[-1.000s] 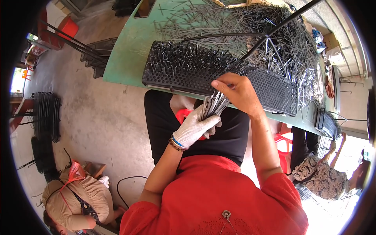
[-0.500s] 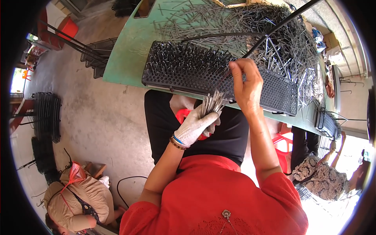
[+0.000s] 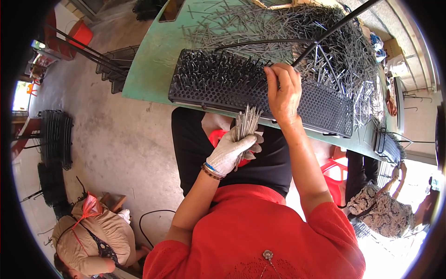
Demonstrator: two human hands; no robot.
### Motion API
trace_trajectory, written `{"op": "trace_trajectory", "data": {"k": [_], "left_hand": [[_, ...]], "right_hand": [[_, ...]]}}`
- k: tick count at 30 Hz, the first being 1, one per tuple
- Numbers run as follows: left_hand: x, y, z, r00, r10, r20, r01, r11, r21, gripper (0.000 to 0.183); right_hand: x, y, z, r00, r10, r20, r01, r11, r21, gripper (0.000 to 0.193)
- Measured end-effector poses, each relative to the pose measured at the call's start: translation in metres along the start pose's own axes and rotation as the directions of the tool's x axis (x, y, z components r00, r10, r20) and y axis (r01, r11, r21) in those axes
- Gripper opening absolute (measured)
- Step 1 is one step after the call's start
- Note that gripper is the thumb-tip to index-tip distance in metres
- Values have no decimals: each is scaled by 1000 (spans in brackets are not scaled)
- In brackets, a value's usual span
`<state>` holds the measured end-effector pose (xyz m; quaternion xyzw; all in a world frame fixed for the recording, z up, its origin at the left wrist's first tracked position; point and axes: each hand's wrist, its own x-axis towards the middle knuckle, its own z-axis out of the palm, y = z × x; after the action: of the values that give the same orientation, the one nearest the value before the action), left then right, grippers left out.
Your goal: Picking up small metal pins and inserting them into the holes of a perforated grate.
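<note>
- Black and full of round holes, the perforated tray (image 3: pixel 320 104) lies along the near edge of a green table (image 3: pixel 146 69).
- On the tray's left part, many dark pins (image 3: pixel 216 69) stand crowded in the holes; its right part and near strip show bare perforations.
- Just off the tray's near side, above the lap, the left hand (image 3: pixel 227 151) wears a white glove; its fingers are wrapped firmly around a bundle of grey sticks (image 3: pixel 247 122), whose ends fan up toward the tray.
- Over the tray's middle, beside the standing pins, is the bare right hand (image 3: pixel 285 95), fingers bent and thumb near the forefinger; whether they pinch a pin I cannot tell.
- Beyond the tray, a loose heap of sticks (image 3: pixel 260 30) spreads across the table, with a black rod (image 3: pixel 346 22) slanting above it.
- Well right of the tray, a person in a patterned top (image 3: pixel 385 211) reaches toward a similar tray (image 3: pixel 389 144).
</note>
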<state>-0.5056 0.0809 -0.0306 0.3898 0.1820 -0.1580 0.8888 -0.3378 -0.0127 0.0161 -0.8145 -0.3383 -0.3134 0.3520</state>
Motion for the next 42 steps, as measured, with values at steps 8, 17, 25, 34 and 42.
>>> {"op": "trace_trajectory", "data": {"k": [8,17,25,34,42], "left_hand": [[0,3,-1,999,-43,3,43,996,-72,27],[-2,3,0,998,-52,-48,47,995,-91,25],[-8,10,6,993,55,-103,-62,995,-72,22],[-6,11,10,995,80,-59,-83,994,-65,23],[-6,8,8,999,34,-39,-38,994,-100,26]], "right_hand": [[1,-2,-1,982,-146,117,151,988,-27,12],[-3,-4,-2,955,-198,221,194,980,36,13],[-8,-28,-37,809,271,521,-416,891,182,18],[-29,-12,-35,513,425,746,-788,578,213,20],[-31,-15,-36,382,466,798,-893,408,189,25]]}}
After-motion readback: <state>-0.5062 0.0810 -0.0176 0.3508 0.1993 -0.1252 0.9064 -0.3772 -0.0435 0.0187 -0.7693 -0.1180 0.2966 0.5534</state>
